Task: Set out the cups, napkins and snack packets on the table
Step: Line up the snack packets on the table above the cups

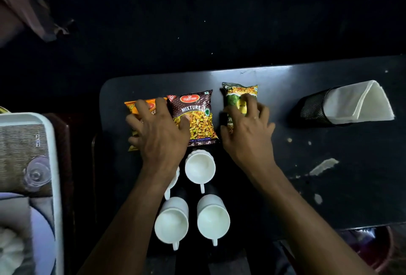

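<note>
Three snack packets lie in a row on the dark table [329, 186]. My left hand [158, 131] lies flat on the orange packet [145, 104], its thumb touching the brown Mixture packet [195, 116] in the middle. My right hand [248, 127] presses on the green packet [239, 94] at the right. Several white cups stand below the packets: one behind [200, 168], two in front [171, 223] [213, 218], and one [173, 181] mostly hidden under my left wrist. White napkins [360, 103] sit in a black mesh holder [312, 110] at the far right.
A white tray [52, 164] holding a clear glass [36, 174] and other items stands to the left, beyond the table's edge. Pale scuffs [323, 166] mark the table's right half. Cloth hangs at the top left.
</note>
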